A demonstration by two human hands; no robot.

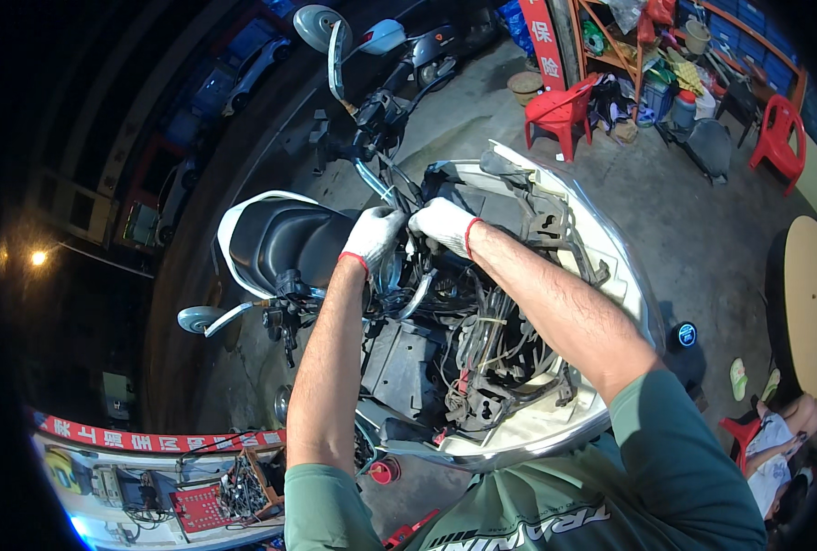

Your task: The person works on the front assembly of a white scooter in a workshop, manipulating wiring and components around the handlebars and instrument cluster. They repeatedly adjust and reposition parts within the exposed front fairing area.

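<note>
In the head view, the white-gloved left hand [376,234] and right hand [441,226] curl close together over the stripped scooter [401,369], between its padded black seat [285,237] and curved cream shell [621,266]; their grip is hidden. Slender cables [489,342] tangle inside the shell.

The 2 white gloves [447,226] are matt, knitted cloth. At 11 o'clock, a tube [371,180] of shiny, smooth metal. The black seat [285,241] at 9 o'clock: smooth, softly sheened. Chairs [558,112] near 1 and 2 o'clock: smooth red plastic. Floor [679,234]: matt, concrete-like.
</note>
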